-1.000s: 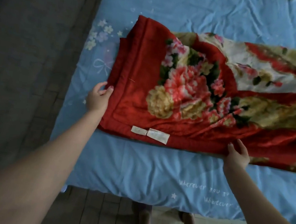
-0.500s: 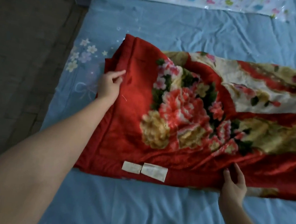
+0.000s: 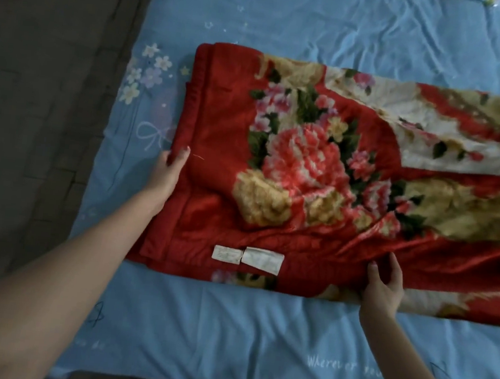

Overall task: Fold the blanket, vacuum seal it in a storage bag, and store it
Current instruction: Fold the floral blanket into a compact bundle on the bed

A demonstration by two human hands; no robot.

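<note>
The bed (image 3: 257, 338), covered in a blue sheet, is being viewed from its near edge; the folded red floral blanket (image 3: 321, 172) is lying flat across it; the blanket's near edge is being pinched by the right hand (image 3: 385, 288), beside two white labels (image 3: 247, 257); its left edge is being gripped by the left hand (image 3: 169, 170), thumb on top; dark floor (image 3: 43, 90) is lying to the left.

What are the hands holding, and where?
The left hand grips the red blanket at its left end; the right hand pinches its near edge.
</note>
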